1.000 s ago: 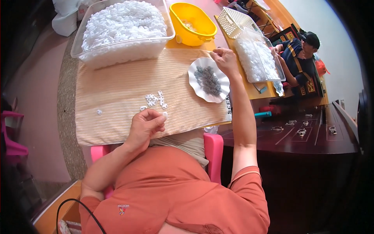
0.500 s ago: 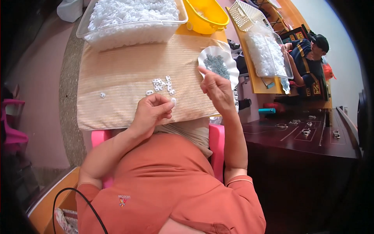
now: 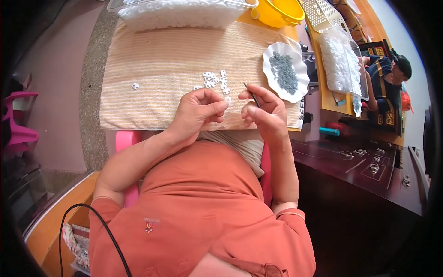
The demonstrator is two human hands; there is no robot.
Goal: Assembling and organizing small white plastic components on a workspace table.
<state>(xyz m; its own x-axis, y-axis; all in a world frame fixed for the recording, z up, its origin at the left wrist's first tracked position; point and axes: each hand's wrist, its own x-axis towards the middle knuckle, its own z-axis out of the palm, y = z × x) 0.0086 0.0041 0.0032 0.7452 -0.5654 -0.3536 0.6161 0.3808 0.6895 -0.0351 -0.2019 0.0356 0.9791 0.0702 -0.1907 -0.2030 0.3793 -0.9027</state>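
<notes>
My left hand pinches a small white plastic piece between thumb and fingertips above the near part of the cloth. Just to its right, my right hand is closed on a thin dark rod, its tip pointing up and away. Whether a small part sits on that tip is too small to tell. Beyond my left hand, several white two-holed pieces lie in a loose cluster. One more white piece lies alone at the left. A white scalloped dish of small grey-blue parts stands at the right.
A striped cloth covers the table. At the back stand a clear bin full of white pieces and a yellow tub. Another person sits at the right beside a second filled bin. A dark panelled surface lies right.
My right hand has come from the dish's edge back toward my left hand, and the dark rod now shows in it. My left hand keeps its pinch. The whole view has shifted.
</notes>
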